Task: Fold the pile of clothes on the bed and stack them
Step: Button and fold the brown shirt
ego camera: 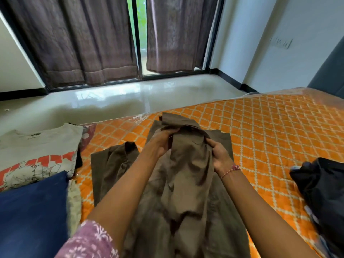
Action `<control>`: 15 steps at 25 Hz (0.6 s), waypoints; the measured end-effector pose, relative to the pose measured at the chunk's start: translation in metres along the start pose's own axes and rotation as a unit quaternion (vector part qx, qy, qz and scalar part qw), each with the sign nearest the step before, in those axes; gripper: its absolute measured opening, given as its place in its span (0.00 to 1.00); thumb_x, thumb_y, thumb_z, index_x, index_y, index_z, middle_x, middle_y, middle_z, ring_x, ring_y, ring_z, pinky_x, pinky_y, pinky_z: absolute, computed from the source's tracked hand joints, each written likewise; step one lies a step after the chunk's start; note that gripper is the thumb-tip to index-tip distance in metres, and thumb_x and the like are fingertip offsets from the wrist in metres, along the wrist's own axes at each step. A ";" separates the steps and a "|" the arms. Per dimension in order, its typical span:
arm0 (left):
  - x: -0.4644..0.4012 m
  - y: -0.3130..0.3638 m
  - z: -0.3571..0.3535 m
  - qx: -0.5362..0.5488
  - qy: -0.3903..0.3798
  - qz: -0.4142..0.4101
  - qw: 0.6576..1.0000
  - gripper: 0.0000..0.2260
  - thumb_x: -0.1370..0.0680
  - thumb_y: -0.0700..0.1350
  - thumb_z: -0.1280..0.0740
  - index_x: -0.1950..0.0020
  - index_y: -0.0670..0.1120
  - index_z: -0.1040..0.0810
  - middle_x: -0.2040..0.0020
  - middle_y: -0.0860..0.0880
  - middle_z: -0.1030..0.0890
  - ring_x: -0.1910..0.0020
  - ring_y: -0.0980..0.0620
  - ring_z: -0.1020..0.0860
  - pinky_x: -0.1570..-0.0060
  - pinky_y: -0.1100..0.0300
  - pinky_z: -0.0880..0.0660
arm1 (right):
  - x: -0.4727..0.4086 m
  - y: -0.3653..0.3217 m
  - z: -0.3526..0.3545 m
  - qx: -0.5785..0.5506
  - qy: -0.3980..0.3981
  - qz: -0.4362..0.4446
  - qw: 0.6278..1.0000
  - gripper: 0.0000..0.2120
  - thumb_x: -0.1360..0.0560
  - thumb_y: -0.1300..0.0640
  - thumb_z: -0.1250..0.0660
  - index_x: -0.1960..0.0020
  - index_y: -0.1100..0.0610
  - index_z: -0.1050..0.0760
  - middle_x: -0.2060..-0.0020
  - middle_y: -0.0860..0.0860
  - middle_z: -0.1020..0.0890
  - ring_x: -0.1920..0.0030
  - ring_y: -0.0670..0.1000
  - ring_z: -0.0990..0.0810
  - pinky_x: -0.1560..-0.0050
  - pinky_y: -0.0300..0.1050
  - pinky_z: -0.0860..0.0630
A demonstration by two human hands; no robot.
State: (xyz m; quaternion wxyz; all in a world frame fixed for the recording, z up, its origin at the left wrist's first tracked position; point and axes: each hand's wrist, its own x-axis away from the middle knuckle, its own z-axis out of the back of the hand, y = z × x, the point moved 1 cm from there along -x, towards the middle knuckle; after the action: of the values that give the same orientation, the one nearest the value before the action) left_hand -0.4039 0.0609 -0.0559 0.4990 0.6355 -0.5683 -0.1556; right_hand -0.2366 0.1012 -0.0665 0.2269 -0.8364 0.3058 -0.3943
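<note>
Navy fabric [33, 211] sits at my far left, beside a folded grey printed tee [40, 146]. At centre my left hand [163, 141] pinches the brown shirt [188, 183] near its collar; my right hand [220, 155] grips the opposite edge. The shirt lies on the orange quilt [270, 127]. Dark clothes [322, 187] are heaped far right.

brown shirt [188, 179], orange bedcover [270, 127] with cream diamond lattice, grey tee [37, 146] with red-white print, navy cloth [31, 211], black clothes [323, 189], dark purple-brown curtains [78, 38], purple floral sleeve [89, 241].
</note>
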 end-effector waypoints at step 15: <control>-0.047 -0.085 -0.008 -0.122 0.046 0.075 0.989 0.14 0.23 0.33 0.37 0.37 0.42 0.26 0.52 0.44 0.20 0.56 0.48 0.22 0.54 0.57 0.24 | -0.046 -0.001 0.074 0.163 0.139 0.085 0.973 0.17 0.24 0.72 0.40 0.37 0.63 0.26 0.45 0.59 0.20 0.49 0.58 0.21 0.50 0.50 0.22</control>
State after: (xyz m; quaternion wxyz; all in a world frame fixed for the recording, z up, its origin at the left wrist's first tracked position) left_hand -0.3642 0.0932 -0.1382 0.6089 0.5316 -0.5675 -0.1567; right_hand -0.2007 0.1440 -0.1333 0.3476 -0.6963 0.3359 -0.5306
